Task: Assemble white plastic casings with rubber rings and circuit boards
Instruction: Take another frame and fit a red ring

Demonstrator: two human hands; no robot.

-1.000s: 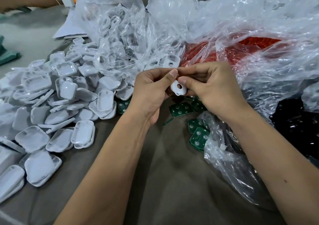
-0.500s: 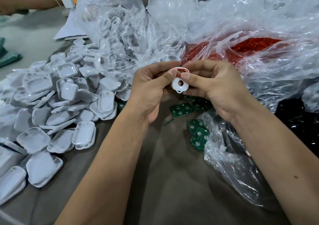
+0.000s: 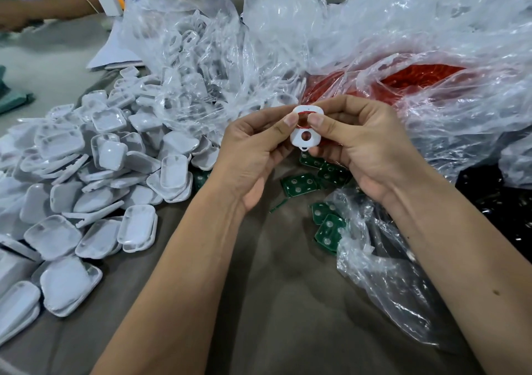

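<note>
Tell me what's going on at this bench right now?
A person holds a white casing in both hands, left hand and right hand, thumbs pressing a red rubber ring into it. Green circuit boards lie below, a pile of white casings to the left.

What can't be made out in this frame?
- Head view: ring seating in the casing; the thumbs of the left hand and right hand cover it.
- Red bag contents: blurred by plastic.
- Black heap: cut off by the right edge.
</note>
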